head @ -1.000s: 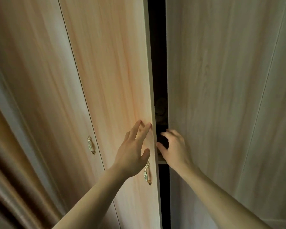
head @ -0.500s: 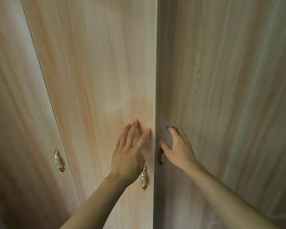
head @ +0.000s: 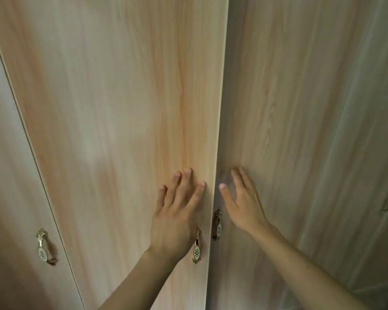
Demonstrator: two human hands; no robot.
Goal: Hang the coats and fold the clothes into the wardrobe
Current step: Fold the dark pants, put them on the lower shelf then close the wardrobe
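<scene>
Wardrobe [head: 121, 108]: fills the view, pale wood-grain doors; no coats or clothes visible.
Door gap: dark opening seen 1.0 s ago is gone; the two middle doors now meet along one seam, as at 0.5 s ago.
Left middle door [head: 112, 135]: edge sits slightly proud of the right middle door [head: 300, 130].
Left hand [head: 177, 215]: flat on left middle door beside the seam, fingers spread apart, gripping nothing; earlier it curled round the door edge.
Right hand [head: 244, 204]: flat on right middle door, fingers spread, holding nothing; slightly blurred.
Handles: one brass handle [head: 197, 247] partly under the left hand; another [head: 218, 224] just left of the right wrist; third [head: 43, 247] on far-left door.
</scene>
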